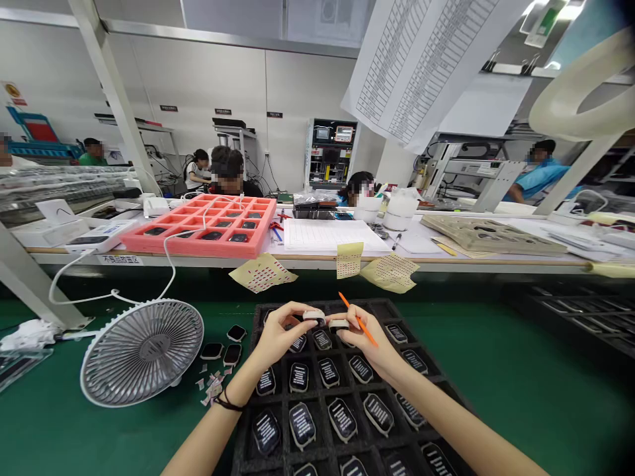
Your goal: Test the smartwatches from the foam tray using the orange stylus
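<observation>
Over the far part of a black foam tray (285,420), my left hand (282,332) pinches a small pale watch case (314,318) between thumb and fingers. Close to its right, my right hand (370,340) holds a second pale watch case (338,324) and also an orange stick (364,328), which slants between its fingers. The two cases are held side by side, with a narrow gap or touching; I cannot tell which. Below my hands, several watches (342,418) with lit text on their screens sit in the tray's compartments.
A white round fan (153,347) stands on the green mat at left, beside loose watches (212,351) and small scraps (214,387). A raised shelf behind holds a pink foam tray (198,246), papers (327,235) and a beige tray (496,238). Yellow sticker sheets (262,273) hang from its edge. People sit beyond.
</observation>
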{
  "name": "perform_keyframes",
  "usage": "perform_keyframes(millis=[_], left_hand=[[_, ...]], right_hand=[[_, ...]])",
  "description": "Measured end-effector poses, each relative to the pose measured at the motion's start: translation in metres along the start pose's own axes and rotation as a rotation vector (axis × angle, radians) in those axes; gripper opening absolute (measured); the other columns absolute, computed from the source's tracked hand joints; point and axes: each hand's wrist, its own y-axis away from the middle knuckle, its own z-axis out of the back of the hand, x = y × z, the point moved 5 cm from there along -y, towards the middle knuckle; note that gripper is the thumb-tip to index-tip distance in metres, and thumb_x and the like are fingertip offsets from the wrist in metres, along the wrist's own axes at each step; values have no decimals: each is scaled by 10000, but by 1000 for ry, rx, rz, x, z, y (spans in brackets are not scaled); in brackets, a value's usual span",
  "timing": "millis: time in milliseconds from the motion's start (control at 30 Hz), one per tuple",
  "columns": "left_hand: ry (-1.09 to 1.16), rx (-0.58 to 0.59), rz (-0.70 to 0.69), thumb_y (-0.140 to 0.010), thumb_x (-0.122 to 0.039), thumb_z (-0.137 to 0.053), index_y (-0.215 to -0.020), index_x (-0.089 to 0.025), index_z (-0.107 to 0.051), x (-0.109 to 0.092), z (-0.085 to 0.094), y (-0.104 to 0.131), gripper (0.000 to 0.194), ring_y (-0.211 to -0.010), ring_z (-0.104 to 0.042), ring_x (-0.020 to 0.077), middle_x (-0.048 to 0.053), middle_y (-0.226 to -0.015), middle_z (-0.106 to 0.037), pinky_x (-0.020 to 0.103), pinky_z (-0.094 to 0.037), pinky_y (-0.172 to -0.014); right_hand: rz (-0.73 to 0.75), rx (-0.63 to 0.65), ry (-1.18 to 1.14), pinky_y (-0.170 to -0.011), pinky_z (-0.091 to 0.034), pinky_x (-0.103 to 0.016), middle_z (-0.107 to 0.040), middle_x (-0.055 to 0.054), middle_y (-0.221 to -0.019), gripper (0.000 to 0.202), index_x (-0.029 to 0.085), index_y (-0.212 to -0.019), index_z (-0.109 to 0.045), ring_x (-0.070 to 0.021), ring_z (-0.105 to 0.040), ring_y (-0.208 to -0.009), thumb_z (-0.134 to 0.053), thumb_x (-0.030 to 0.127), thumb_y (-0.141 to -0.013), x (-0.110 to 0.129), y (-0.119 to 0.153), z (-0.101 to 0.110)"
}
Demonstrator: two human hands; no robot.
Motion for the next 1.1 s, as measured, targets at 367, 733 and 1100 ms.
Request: perform_keyframes(millis=[367, 733, 1100], left_hand=[[-151, -110, 99, -766, -344, -619, -948, -156, -621, 22, 17, -11, 261, -783, -639, 193, 68, -877, -676, 224, -505, -519], [-693, 90, 207, -755, -145, -557, -868, -158, -641, 85, -33, -67, 141, -662, -629, 144, 15, -749, -656, 235, -500, -614], [-1113, 200, 236, -814, -186, -480, -862, -166, -648, 57, -21, -56, 176, -893, -610, 234, 91, -894, -639, 330, -463, -789]], right_hand=[[102, -82, 426, -668, -433, -291, -579, 22, -646, 272, 237, -635, -316, -184, -600, -675, -585, 231, -677, -23, -33, 41], [166, -104, 778, -583, -407, -258, -537, 32, -610, 201, 244, -607, -277, -150, -516, -588, -468, 193, -644, -79, -89, 71], [191, 43, 1001, -611, -411, -257, -552, 17, -684, 84, 228, -733, -432, -157, -539, -630, -463, 252, -807, -59, -52, 52]])
